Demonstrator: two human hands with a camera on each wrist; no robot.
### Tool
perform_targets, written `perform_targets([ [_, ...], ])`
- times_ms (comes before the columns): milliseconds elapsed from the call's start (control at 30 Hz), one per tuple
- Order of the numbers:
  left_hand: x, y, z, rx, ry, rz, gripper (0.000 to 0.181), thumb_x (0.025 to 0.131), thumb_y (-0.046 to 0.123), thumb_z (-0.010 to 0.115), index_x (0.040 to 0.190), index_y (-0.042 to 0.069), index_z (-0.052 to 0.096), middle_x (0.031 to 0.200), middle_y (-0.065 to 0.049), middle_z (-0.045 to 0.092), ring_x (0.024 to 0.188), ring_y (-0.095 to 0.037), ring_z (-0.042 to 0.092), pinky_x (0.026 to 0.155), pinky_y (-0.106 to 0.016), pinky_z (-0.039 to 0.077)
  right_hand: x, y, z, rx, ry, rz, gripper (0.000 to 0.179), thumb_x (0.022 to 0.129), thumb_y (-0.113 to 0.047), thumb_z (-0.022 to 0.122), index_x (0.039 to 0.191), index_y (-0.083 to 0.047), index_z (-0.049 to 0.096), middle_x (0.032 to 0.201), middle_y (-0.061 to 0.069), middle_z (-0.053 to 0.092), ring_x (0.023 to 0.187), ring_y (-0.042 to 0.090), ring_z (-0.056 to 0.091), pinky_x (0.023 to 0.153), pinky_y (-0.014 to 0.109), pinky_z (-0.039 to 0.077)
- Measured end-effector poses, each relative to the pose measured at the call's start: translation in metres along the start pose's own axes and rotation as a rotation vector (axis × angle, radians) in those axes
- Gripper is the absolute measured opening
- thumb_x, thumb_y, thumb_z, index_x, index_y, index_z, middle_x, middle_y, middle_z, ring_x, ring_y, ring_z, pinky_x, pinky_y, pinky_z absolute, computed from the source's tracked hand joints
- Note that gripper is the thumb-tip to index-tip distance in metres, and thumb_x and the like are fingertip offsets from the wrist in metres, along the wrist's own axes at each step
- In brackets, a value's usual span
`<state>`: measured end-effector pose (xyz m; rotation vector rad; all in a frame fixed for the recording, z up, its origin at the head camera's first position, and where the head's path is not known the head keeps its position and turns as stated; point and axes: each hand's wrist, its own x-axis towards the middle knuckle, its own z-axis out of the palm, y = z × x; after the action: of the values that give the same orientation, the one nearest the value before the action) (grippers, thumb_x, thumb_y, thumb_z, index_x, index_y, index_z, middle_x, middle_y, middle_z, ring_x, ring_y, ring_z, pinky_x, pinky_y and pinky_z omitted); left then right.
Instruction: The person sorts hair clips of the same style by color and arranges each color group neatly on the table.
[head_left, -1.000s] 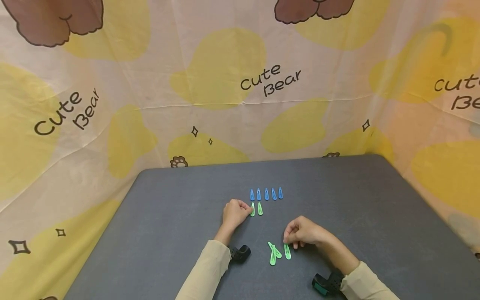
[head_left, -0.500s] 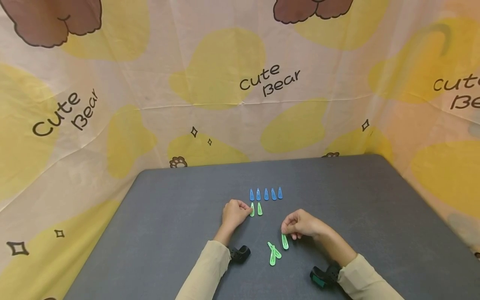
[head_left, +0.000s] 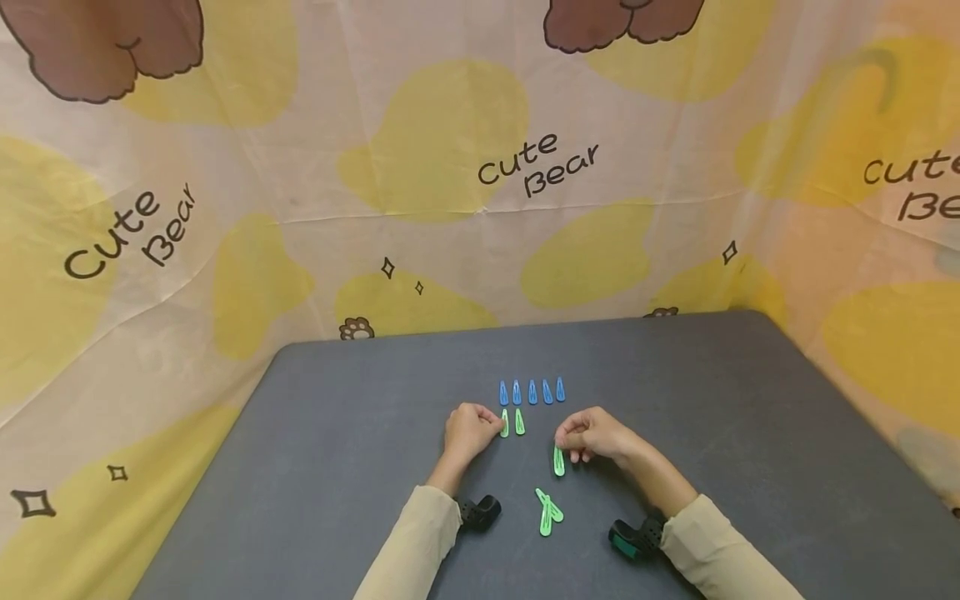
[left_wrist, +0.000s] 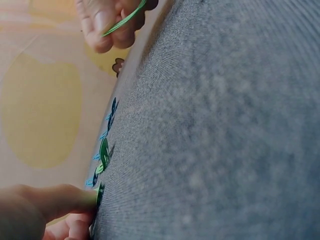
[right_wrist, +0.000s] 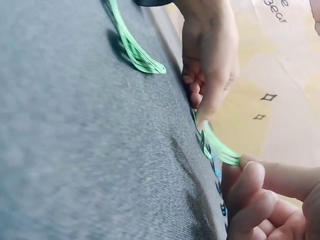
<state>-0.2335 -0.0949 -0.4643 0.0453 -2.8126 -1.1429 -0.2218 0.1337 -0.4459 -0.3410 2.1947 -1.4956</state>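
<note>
Between the thumb and finger of my right hand (head_left: 596, 435) is a green snap hair clip (head_left: 558, 462), pinched by one end and raised off the table in the right wrist view. My left hand (head_left: 468, 429) holds its fingertips on the leftmost green hair clip (head_left: 505, 423), which lies on the table. Beside that one lies another green hair clip (head_left: 520, 422). Several blue hair clips (head_left: 532, 392) form a row just behind these two. Closer to the person, green hair clips (head_left: 547, 512) lie crossed over each other.
The dark grey table (head_left: 360, 417) has rounded far corners. A patterned cloth (head_left: 450, 167) hangs behind and at the sides. Each wrist wears a black camera band, such as the left band (head_left: 480, 512).
My right hand has lifted the green hair clip away from the crossed clips and carried it forward and left, toward the rows. The left hand stays at the leftmost green clip.
</note>
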Motion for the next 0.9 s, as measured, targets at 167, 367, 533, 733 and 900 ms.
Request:
perform_targets([
  [167,-0.001,-0.002,0.001,-0.006,0.002,0.018,0.015,0.076,0.014,0.074,0.065,0.004,0.072,0.058,-0.007,0.067,0.05,-0.008,0.048,0.055,-0.025,0.04,0.009,0.0,0.0,0.014,0.032,-0.008,0.02,0.089,-0.009,0.064,0.097,0.009,0.066,0.066,-0.006,0.061,0.056,0.005,0.055,0.054,0.022,0.044],
  [367,-0.001,-0.002,0.001,-0.003,0.005,0.02,0.014,0.075,0.014,0.074,0.064,0.005,0.072,0.058,-0.007,0.067,0.049,-0.008,0.048,0.056,-0.025,0.04,0.02,-0.003,-0.001,-0.016,0.084,0.001,0.016,0.088,-0.009,0.065,0.093,0.006,0.069,0.066,-0.005,0.061,0.055,0.006,0.054,0.054,0.023,0.044],
  [533,-0.001,-0.001,0.0,-0.003,0.009,0.018,0.015,0.075,0.014,0.074,0.063,0.005,0.071,0.057,-0.007,0.067,0.049,-0.009,0.047,0.056,-0.026,0.04,0.03,-0.005,0.0,-0.007,0.145,0.029,0.015,0.088,-0.01,0.066,0.092,0.004,0.07,0.07,-0.003,0.066,0.054,0.006,0.054,0.054,0.023,0.044],
  [733,0.0,-0.001,0.0,-0.007,0.003,0.022,0.015,0.076,0.014,0.074,0.064,0.004,0.072,0.058,-0.008,0.067,0.049,-0.009,0.048,0.055,-0.025,0.04,0.04,-0.005,0.001,0.01,0.199,0.022,0.016,0.087,-0.01,0.067,0.093,0.005,0.07,0.069,0.0,0.066,0.052,0.006,0.053,0.052,0.023,0.044],
  [900,-0.001,-0.001,0.0,-0.005,0.001,0.017,0.015,0.075,0.015,0.074,0.064,0.006,0.072,0.058,-0.007,0.067,0.049,-0.008,0.047,0.053,-0.025,0.039,0.049,-0.001,0.003,0.009,0.247,0.035,0.015,0.088,-0.011,0.067,0.093,0.002,0.072,0.07,-0.001,0.067,0.051,0.007,0.053,0.051,0.023,0.044],
])
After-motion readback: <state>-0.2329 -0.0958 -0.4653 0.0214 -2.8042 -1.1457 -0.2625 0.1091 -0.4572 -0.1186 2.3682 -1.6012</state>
